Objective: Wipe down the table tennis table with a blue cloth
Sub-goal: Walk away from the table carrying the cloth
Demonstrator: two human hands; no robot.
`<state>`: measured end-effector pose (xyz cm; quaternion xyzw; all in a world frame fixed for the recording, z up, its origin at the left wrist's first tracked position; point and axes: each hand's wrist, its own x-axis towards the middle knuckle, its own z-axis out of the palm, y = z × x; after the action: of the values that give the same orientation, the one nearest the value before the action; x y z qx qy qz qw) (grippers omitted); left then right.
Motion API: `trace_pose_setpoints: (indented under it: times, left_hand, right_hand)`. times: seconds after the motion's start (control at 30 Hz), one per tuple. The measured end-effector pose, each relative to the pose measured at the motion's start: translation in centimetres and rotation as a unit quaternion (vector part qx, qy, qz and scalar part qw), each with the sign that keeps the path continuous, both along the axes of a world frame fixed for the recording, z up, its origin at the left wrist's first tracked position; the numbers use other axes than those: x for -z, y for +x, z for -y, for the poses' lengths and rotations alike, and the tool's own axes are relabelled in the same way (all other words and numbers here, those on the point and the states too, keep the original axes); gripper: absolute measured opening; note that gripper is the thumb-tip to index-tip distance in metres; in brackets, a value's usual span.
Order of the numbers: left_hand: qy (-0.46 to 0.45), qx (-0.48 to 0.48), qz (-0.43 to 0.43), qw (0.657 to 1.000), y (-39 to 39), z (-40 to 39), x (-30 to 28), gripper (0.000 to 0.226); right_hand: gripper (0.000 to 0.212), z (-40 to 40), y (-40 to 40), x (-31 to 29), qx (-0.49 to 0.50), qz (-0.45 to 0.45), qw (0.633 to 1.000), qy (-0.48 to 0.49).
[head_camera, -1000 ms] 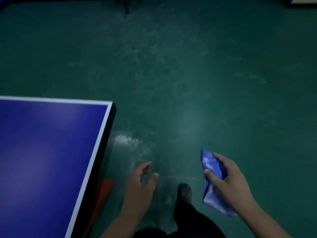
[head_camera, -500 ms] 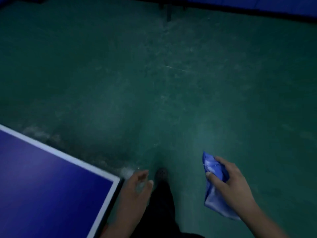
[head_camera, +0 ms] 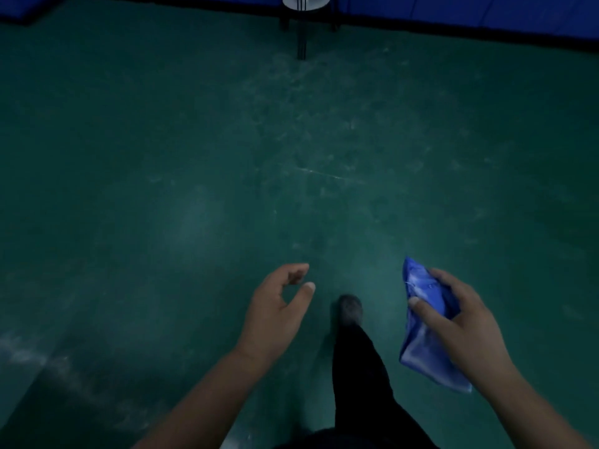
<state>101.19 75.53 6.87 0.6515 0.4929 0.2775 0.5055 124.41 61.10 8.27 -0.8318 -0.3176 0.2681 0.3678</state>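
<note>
Right hand [head_camera: 466,322] grip clutches blue cloth [head_camera: 424,328] — long axis near-vertical, hanging; left hand [head_camera: 275,312] loose, empty.

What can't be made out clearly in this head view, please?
- Table tennis table: out of frame.
- Stand: its top is cut off by the upper edge.
- Blue cloth: partly covered by the right hand.
- Shoe: dark and blurred.
- Left hand: empty, loosely curled.

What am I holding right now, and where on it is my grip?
The right hand grips the blue cloth around its upper part, thumb across the front; the lower end hangs free. The left hand holds nothing, fingers loosely curled.
</note>
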Motion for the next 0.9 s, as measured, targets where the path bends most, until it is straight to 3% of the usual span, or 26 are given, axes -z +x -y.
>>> trace_pose_setpoints:
  times: [0.23,0.37,0.53,0.67,0.9]
  left_hand:
    - [-0.073,-0.082,0.030,0.993,11.3,-18.3,0.0,0.025]
    - [-0.054,-0.111,0.013,0.992,14.3,-29.8,-1.2,0.025]
    - [-0.078,-0.165,0.001,0.983,17.0,-45.0,1.4,0.022]
    - [-0.086,-0.157,0.016,0.984,20.0,-58.6,3.1,0.026]
    - [-0.056,-0.107,0.023,0.992,27.5,-83.6,-0.3,0.027]
  right_hand:
    - [0.052,-22.2,12.4,0.1,-0.057,-0.012,0.998,-0.016]
    - [0.051,-35.7,17.9,-0.7,-0.109,0.000,0.994,-0.012]
    - [0.050,-52.8,22.9,1.2,-0.122,0.005,0.993,-0.003]
    - [0.049,-66.1,25.5,2.5,-0.107,-0.007,0.994,-0.025]
    - [0.048,-88.2,31.2,-0.1,-0.088,0.002,0.996,-0.013]
